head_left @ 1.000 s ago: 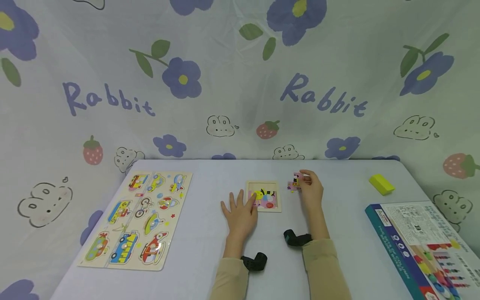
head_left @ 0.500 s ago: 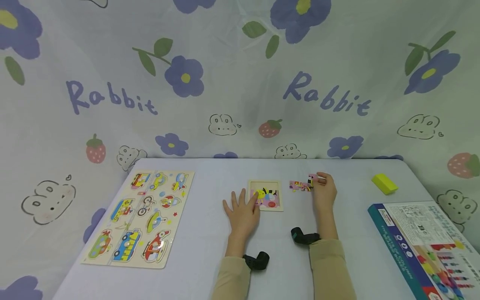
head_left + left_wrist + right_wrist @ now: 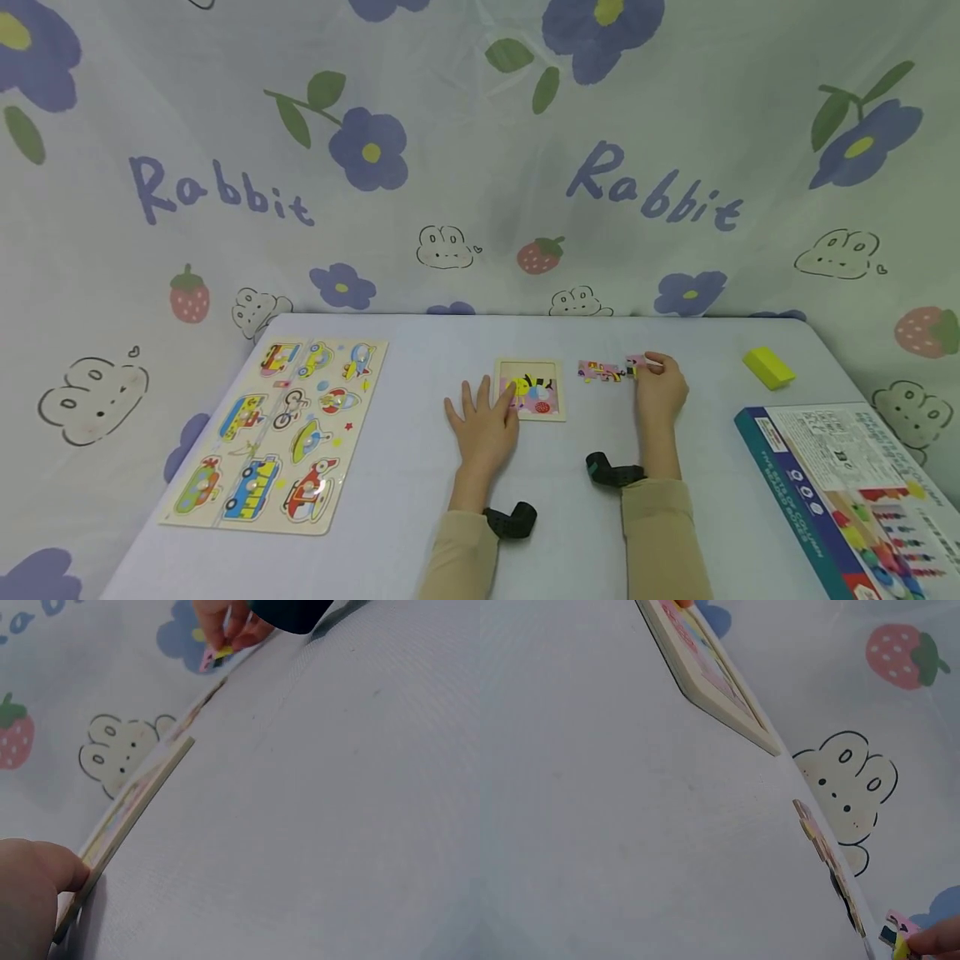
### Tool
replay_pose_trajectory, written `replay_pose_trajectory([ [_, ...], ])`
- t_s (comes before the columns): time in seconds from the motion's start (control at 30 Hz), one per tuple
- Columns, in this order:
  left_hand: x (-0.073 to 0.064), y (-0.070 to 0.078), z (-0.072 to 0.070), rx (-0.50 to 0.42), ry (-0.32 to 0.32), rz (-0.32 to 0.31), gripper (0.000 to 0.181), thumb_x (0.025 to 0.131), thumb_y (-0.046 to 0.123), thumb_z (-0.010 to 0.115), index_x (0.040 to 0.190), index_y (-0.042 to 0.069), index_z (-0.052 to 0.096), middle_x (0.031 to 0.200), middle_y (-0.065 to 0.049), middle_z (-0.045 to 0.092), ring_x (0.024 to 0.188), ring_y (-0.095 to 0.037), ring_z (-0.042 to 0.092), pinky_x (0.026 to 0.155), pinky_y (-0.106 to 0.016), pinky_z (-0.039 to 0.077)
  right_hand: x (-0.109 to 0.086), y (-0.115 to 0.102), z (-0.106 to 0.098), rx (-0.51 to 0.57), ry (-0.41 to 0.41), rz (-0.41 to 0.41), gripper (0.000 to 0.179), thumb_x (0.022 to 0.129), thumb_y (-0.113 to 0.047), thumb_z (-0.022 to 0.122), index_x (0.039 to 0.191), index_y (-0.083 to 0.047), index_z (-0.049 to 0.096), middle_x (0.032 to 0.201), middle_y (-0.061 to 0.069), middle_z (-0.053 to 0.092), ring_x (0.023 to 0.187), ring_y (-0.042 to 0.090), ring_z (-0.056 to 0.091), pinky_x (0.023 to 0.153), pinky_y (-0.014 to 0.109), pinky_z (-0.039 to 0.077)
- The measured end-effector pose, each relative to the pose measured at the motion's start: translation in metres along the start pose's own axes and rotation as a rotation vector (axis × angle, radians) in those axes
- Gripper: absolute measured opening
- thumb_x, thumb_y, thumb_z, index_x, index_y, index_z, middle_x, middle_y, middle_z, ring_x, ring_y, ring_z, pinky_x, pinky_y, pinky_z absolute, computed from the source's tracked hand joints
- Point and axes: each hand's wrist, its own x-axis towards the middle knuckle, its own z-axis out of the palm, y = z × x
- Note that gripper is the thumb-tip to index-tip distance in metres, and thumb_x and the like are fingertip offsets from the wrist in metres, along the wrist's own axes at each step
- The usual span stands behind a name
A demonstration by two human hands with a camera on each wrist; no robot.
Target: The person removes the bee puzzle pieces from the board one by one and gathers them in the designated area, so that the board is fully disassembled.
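Pink with touches of yellow and black, and being held as a small puzzle piece in the right hand: pinching narrowly between thumb and fingers, along the side away from the wooden frame. Showing just to the right of the row of flat pieces on the white tabletop, but leaving any contact with that row too small to tell. Meanwhile spreading the left hand wide at the near left corner of the partly filled frame, resting the thumb on it and probably steadying it. Looking light and stiff, likely thin wood or board, so needing hardly any squeeze. Probably feeling a little slick on the printed face, so giving better purchase at the cut edges than on top. Judging by shape, being most fragile at the narrow knobs, so tolerating little bending or twisting there. Best being taken by opposite edges of the broad body, leaving the knobs free. Offering little edge when lying flat, so calling for a careful fingertip under one side.
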Motion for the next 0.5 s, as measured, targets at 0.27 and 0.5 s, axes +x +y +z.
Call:
replay_pose_trajectory([
  [0.27,0.0001,0.0005,0.0001,0.01,0.012,0.006,0.038,0.091,0.031,0.05,0.128,0.028,0.057,0.145,-0.012,0.035,0.136,-0.044,0.017,0.103,-0.066,-0.001,0.0005,0.0014,-0.001,-0.089,-0.023,-0.047,0.027,0.087,-0.004,0.053,0.111,0.003,0.063,0.097,0.021,0.061,0.09,0.033,0.055,0.076,0.042,0.041],
  [0.5,-0.0007,0.0005,0.0002,0.009,0.004,0.007,0.038,0.091,0.031,0.049,0.129,0.028,0.056,0.145,-0.013,0.035,0.136,-0.044,0.016,0.103,-0.066,-0.002,0.001,0.0036,-0.0011,-0.136,-0.012,-0.079,0.027,0.086,-0.002,0.052,0.11,0.005,0.063,0.096,0.022,0.061,0.092,0.035,0.055,0.082,0.047,0.04],
])
